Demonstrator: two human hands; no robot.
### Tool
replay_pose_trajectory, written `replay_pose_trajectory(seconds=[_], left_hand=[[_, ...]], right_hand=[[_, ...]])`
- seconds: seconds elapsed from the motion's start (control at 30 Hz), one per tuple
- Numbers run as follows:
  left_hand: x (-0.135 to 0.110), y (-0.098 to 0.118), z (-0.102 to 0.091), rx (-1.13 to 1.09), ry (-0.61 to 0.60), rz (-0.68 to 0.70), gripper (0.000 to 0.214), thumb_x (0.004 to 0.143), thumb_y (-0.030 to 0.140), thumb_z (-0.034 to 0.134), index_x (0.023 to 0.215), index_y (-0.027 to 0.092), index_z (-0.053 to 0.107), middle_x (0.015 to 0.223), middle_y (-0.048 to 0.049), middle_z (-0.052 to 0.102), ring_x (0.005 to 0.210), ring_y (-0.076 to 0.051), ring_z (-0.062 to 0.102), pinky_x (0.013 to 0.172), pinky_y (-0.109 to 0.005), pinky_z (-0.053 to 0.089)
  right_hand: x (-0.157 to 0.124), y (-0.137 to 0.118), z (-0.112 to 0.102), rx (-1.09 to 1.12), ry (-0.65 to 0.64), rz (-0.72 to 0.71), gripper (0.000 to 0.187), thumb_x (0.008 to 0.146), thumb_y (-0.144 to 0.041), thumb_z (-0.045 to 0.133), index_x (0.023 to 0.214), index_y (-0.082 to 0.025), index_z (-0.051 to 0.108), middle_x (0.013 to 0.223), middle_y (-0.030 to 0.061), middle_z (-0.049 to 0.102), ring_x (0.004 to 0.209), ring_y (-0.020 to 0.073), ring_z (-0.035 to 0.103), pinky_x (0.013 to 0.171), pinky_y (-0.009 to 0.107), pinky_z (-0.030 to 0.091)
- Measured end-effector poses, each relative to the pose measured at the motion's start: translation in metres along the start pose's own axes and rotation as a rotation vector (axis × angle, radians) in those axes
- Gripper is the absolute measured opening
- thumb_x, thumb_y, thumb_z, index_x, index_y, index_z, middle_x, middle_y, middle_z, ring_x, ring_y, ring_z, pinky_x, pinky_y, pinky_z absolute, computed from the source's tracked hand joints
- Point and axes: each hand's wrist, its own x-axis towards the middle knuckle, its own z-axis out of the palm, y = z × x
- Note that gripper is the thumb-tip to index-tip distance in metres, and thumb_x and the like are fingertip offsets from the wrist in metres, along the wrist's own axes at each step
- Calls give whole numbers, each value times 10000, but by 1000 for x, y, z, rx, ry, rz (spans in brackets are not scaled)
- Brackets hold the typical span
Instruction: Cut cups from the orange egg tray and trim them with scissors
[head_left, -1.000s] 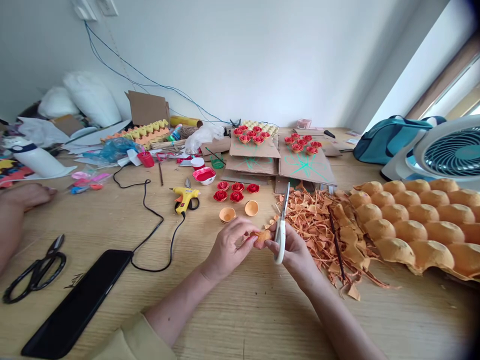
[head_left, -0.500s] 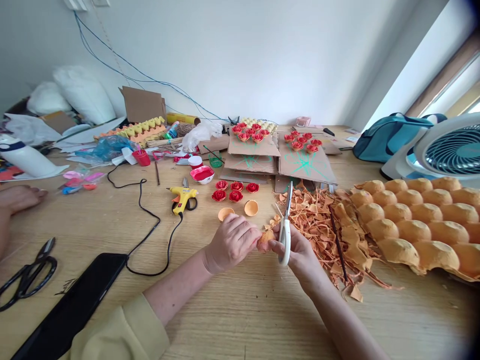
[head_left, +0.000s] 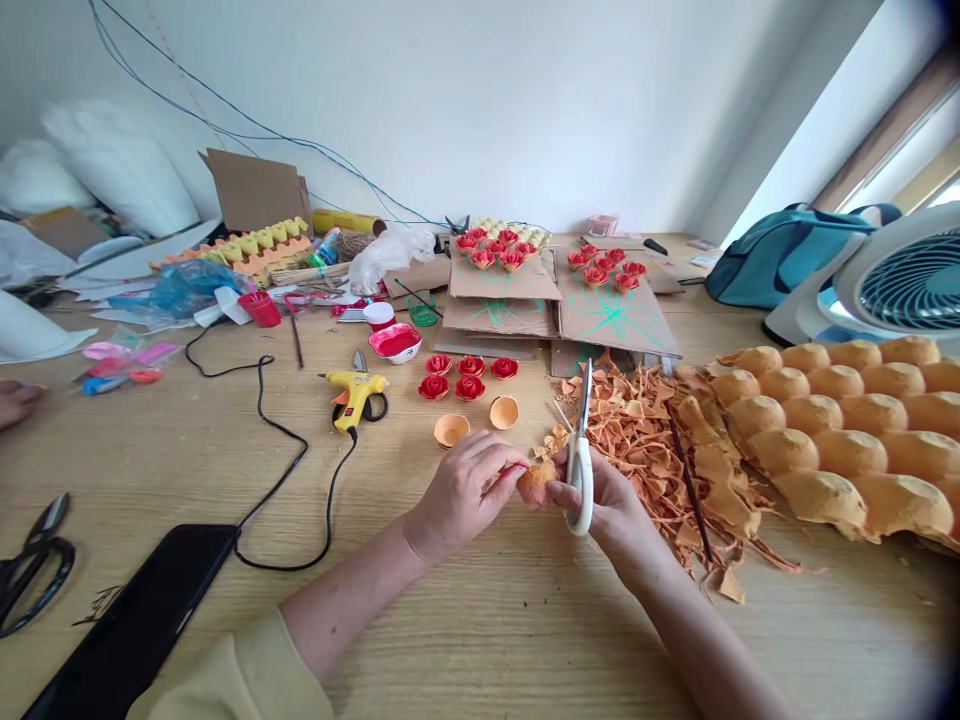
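Note:
A small orange egg-carton cup is held above the table between both hands. The closed fingers of my left hand pinch its left edge. White-handled scissors sit in my right hand, blades pointing up and away, while the thumb and fingers of that hand also steady the cup. Just beyond the hands lie two cut cups, one on the left and one on the right. Several red paper roses are grouped behind them.
Orange carton scraps are heaped right of the scissors, beside a large egg tray. A yellow glue gun with black cord, a bowl of red paint and a phone lie leftward. Another person's hand rests at far left.
The view has shifted slightly to the right. My left fingers have eased a little at the cup's edge, leaving more of it showing; the scissors stay upright in my right hand.

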Motion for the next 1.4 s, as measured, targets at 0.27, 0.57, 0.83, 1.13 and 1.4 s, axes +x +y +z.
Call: replay_pose_trajectory(seconds=[0.27,0.57,0.83,1.13,1.4], left_hand=[[1,9,-5,275,-61,141,123,936,183,526,876,181,633,820,-38,696,754,-181,572,717,-341,393],[-5,10,1,403,-47,197,129,925,140,492,828,176,568,815,-40,686,723,-178,538,728,-365,365],[-6,7,8,237,14,43,110,891,128,505,815,197,543,779,-29,642,745,-189,548,734,-350,403],[-5,0,5,-7,24,-23,127,909,102,534,976,183,605,889,-46,667,840,-167,600,781,-312,472],[-6,-7,2,122,-3,156,107,903,83,544,930,176,590,873,-45,673,808,-164,596,825,-338,466]], right_hand=[[-6,4,-1,-258,31,-86,301,743,-396,773,938,-242,604,863,6,612,830,199,543,721,315,439],[-11,1,4,-324,31,-101,228,785,-370,730,891,-237,579,805,-11,564,763,179,502,677,299,395],[-10,-2,4,-280,-5,-75,220,776,-347,741,884,-241,581,809,-18,586,771,176,523,677,288,413],[-5,5,1,-83,-42,-49,277,785,-376,750,938,-239,564,847,-15,607,773,164,582,723,286,447],[-4,6,0,-57,-29,-18,342,727,-413,797,923,-229,586,809,-19,571,752,164,572,691,285,453]])
